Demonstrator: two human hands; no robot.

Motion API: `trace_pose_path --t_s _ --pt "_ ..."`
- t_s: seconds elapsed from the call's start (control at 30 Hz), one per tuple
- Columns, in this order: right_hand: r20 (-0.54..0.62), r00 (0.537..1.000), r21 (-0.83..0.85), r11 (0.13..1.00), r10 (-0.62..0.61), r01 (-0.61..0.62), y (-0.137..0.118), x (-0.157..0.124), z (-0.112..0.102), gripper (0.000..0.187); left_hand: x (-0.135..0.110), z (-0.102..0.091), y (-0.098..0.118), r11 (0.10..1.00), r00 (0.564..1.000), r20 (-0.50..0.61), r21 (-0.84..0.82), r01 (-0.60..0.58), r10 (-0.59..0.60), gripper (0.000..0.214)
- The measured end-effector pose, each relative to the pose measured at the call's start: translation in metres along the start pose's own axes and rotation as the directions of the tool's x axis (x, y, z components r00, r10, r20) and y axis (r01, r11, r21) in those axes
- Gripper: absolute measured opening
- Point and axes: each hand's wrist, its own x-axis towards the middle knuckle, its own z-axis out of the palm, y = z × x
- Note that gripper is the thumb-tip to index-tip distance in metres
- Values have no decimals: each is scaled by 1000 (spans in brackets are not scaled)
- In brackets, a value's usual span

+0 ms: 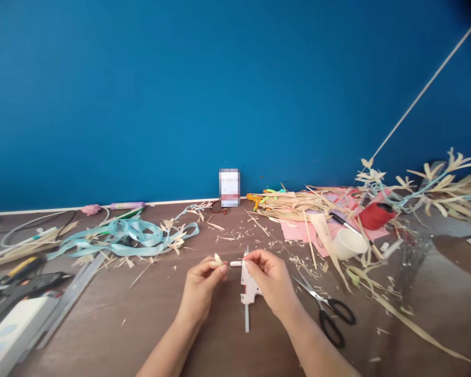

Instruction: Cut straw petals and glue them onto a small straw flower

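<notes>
My left hand (pixel 202 285) is closed in a pinch on a small pale petal-like strip (pixel 218 258), which sticks up past the fingertips. Across from it, my right hand (pixel 270 276) has thumb and forefinger pinched at the end of a short white stick-like piece (pixel 236 264) pointing toward the left fingers. Beneath and beside the right hand lies a white glue gun (pixel 249 291), partly covered, with a clear glue stick (pixel 247 318) out of its near end. Scissors with black handles (pixel 325 306) rest open to the right of that hand.
Light-blue ribbon (pixel 129 238) is heaped at the left, by a black glue gun (pixel 27 290) and a white power strip (pixel 18 332). To the right are dried straw strips (pixel 294 205), a white cup (pixel 349 244) and a red ribbon roll (pixel 377 215). A blue wall (pixel 204 99) stands behind.
</notes>
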Motion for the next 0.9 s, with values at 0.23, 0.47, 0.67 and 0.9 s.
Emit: trace_pose_path --t_s 0.23,0.47,0.67,0.9 --pt "-91 996 21 1000 1 0 -21 -5 -26 14 -2 5 1 987 992 -3 -102 125 -126 15" --pt "-119 989 -862 504 -90 -58 -26 60 -98 17 0 8 6 970 989 -14 -195 144 -149 15" --pt "-182 983 -970 165 -21 -176 -12 103 -132 20 2 5 3 966 987 -42 -213 143 -156 17" --pt "-181 983 -982 63 -2 -181 3 101 -135 27 2 3 6 965 985 -60 -218 146 -163 19"
